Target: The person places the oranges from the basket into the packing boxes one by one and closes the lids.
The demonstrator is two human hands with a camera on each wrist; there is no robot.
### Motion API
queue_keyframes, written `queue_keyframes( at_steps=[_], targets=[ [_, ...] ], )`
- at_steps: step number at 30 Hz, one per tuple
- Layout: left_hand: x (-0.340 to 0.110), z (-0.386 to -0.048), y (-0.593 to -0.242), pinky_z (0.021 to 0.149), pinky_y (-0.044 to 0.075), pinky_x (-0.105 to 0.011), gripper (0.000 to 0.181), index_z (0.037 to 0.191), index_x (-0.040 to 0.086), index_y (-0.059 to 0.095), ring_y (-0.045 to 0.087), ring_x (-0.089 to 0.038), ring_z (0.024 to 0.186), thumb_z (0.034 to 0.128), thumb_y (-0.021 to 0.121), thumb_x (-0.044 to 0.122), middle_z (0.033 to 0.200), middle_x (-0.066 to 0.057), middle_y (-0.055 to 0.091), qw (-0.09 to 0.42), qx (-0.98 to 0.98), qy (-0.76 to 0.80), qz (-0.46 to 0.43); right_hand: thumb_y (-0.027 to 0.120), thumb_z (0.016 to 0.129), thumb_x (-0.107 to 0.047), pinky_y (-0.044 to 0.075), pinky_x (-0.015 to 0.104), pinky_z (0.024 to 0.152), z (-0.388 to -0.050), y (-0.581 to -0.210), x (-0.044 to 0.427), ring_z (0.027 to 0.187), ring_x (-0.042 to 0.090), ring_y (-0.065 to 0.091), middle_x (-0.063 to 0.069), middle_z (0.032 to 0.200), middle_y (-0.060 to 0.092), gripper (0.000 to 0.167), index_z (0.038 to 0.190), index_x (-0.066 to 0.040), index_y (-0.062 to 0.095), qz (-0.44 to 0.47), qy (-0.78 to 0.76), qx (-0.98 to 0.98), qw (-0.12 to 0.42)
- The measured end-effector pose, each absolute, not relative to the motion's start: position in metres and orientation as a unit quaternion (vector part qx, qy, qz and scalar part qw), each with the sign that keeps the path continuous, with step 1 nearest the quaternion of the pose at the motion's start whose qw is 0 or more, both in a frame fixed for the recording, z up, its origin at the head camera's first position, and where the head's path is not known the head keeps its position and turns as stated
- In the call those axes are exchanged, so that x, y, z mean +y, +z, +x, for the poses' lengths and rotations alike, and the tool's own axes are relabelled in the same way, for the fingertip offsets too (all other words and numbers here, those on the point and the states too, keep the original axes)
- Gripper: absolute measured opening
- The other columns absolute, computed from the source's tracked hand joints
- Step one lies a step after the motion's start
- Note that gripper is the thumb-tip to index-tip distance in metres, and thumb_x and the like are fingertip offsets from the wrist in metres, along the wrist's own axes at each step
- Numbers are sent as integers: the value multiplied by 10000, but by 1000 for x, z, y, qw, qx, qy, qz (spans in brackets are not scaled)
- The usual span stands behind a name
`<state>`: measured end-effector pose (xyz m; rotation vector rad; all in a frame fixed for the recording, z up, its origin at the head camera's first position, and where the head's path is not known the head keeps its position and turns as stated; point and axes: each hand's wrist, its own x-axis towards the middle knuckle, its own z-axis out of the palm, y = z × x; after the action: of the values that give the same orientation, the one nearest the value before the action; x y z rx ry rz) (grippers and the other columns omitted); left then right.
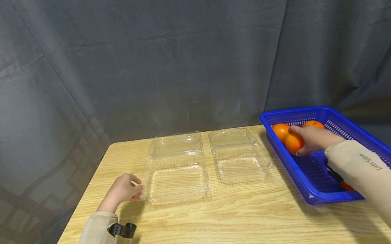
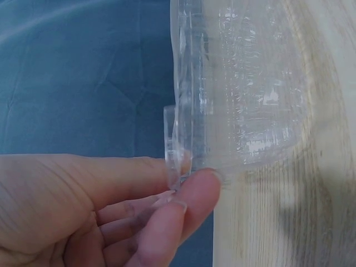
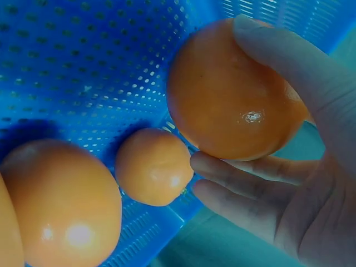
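My left hand (image 1: pixel 122 188) pinches the left rim tab of the larger clear plastic clamshell container (image 1: pixel 179 198), which lies opened on the table. In the left wrist view, thumb and fingers meet at the clear edge (image 2: pixel 177 150). My right hand (image 1: pixel 315 138) reaches into the blue basket (image 1: pixel 300 184) and grips an orange (image 1: pixel 293 143). The right wrist view shows the thumb over the held orange (image 3: pixel 228 94) and the fingers beneath it. Another orange (image 1: pixel 280 131) sits behind it, and one more (image 1: pixel 312 124) is partly covered by the hand.
A smaller clear clamshell (image 1: pixel 242 174) lies opened between the larger one and the basket. Near the basket's front, a dark thing (image 1: pixel 334 172) and an orange-coloured thing (image 1: pixel 346 186) are mostly hidden by my right sleeve. A grey curtain (image 1: pixel 176 61) hangs behind the wooden table (image 1: pixel 225 220).
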<state>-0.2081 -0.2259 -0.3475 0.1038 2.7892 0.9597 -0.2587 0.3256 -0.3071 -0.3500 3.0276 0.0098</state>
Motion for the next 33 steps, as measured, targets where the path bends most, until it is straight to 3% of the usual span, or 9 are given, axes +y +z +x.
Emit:
queue_keyframes(
  at_steps=[7,19,33],
  targets=[
    [-225,-207,-347,557,578,-283,327,1110,-189,553,638,-133,575,886,581,49,745,-143,676,97,941,323,30,819,667,-344,498,601,762,-257,-303,330,893,409,569,280,1044,608,840,1313,22,425,-118,-1,992,31],
    [-225,-207,-347,553,576,-276,324,1104,-199,549,637,-131,578,882,580,36,736,-144,675,95,939,329,31,828,655,-333,505,448,596,-257,-295,335,765,305,551,201,913,587,707,1212,-74,478,-113,-15,993,26],
    [-226,-208,-347,546,570,-277,352,1131,-206,532,627,-119,568,887,577,44,721,-128,678,96,940,325,37,816,661,-398,501,418,593,-252,-281,330,747,289,542,212,927,571,724,1227,-97,478,-106,-18,994,14]
  ],
)
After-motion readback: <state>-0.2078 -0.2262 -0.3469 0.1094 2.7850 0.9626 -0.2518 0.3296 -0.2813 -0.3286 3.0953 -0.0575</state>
